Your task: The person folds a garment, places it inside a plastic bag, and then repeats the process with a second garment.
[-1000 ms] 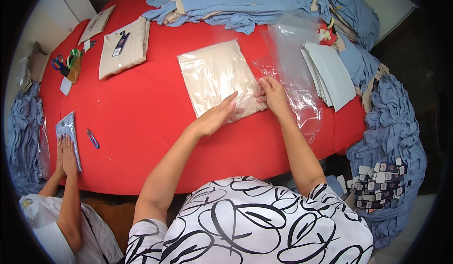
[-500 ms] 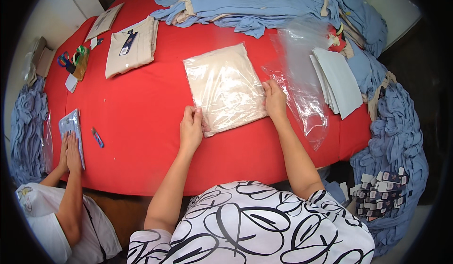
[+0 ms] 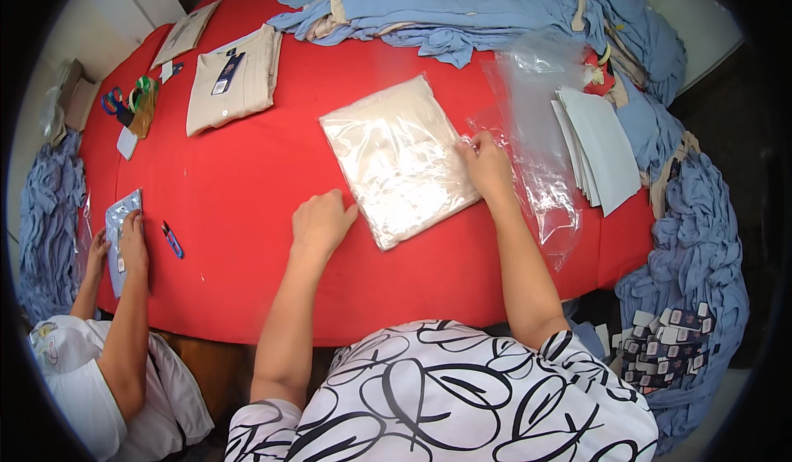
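A folded beige shirt in a clear plastic bag point(image 3: 400, 161) lies slightly turned on the red table in front of me. My right hand point(image 3: 487, 165) is closed at the bag's right edge, fingers pinching the plastic. Just off the lower left edge, my left hand point(image 3: 322, 221) hovers back-up with its fingers curled under and its thumb toward the package. Nothing shows in that hand. Loose clear plastic bags point(image 3: 540, 157) lie right of my right hand, beside a stack of white sheets point(image 3: 601, 150).
A beige tagged shirt point(image 3: 233, 81), scissors point(image 3: 113, 99), tape and blue-handled thread snips point(image 3: 172, 240) lie left on the red table point(image 3: 239, 181). Blue garments point(image 3: 437, 8) are heaped along the far side and right. At left, a co-worker's hands point(image 3: 132, 247) hold a bagged blue garment point(image 3: 115, 252).
My left hand has let go of the bagged shirt and drawn left, its fingers curling. The package's lower end has shifted slightly right and nearer. The co-worker's hands have lifted the blue package's edge.
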A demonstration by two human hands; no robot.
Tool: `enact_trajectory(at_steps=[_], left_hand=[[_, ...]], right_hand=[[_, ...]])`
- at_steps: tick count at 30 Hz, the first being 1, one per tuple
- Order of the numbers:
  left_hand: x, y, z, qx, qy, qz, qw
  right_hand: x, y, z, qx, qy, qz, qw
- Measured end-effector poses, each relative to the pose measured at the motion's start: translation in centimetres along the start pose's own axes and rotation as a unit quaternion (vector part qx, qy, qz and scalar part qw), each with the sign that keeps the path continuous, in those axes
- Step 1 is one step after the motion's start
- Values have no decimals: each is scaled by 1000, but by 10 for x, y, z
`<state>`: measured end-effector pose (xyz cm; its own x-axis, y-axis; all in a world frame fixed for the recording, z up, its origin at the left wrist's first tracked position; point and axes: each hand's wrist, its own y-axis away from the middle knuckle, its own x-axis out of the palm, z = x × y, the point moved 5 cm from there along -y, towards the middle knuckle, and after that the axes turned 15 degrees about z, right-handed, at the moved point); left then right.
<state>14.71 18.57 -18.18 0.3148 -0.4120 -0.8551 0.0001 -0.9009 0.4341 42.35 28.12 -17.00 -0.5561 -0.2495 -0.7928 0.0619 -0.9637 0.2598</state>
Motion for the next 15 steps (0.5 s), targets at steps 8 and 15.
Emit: enact_trajectory(at_steps=[8,15], left_hand=[[-62,-91,-52,320,44,-240,915],[-35,-142,-77,309,-65,-154,936]], right_hand=[[60,11,68,-242,219,-115,938],[90,-4,78,-201,216,47,954]])
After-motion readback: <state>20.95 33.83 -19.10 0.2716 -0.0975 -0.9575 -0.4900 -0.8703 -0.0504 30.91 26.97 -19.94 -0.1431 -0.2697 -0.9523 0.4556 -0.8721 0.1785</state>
